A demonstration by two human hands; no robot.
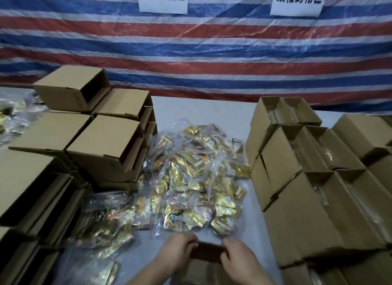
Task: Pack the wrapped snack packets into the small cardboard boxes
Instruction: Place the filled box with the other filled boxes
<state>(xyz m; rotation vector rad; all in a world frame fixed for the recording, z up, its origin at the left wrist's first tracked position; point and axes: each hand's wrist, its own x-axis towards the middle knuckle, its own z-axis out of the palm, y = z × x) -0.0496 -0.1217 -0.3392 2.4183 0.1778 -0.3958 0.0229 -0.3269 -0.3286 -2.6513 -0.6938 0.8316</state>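
Head view: left hand and right hand fingers curl, gripping small cardboard box.

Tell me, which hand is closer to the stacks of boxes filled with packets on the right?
The right hand. It grips the near box on the side toward those filled boxes; the left hand holds the box's other end, farther away.

The near edge cuts off the small cardboard box held by both hands; its contents are hidden. Packet labels are too blurred to read. Both wall signs are cropped at the top.
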